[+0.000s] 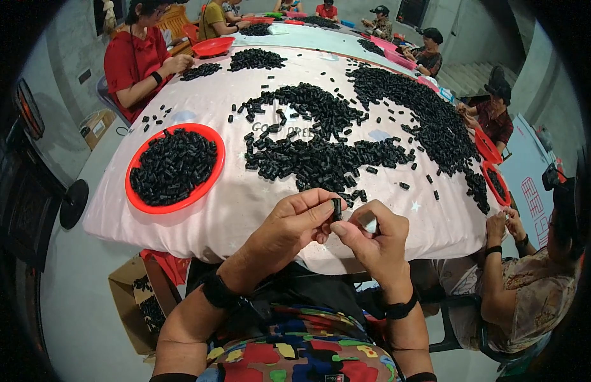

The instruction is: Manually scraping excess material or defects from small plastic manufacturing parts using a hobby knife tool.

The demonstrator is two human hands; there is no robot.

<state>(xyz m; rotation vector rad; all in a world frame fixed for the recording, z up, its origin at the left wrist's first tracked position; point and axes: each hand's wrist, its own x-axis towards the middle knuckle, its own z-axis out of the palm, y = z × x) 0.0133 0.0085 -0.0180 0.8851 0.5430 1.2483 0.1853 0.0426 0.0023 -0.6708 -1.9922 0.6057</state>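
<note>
My left hand point(294, 223) pinches a small black cylindrical plastic part point(337, 209) between thumb and fingertips, over the table's near edge. Close beside it, my right hand point(379, 245) is closed, its thumb tip near the part's lower end. A small pale, shiny piece point(370, 225) shows inside the curled right fingers; its kind is too hidden to make out. Just beyond both hands lies a loose pile of similar black parts point(308, 162). To the left, a round red basin point(221, 167) holds a heap of them.
A pink-white cloth point(200, 232) covers the long table. More black parts point(429, 121) spread along its right side. An open cardboard box point(127, 299) stands on the floor at lower left. Several people sit around the table, one point(531, 293) close on my right. A fan point(29, 109) stands left.
</note>
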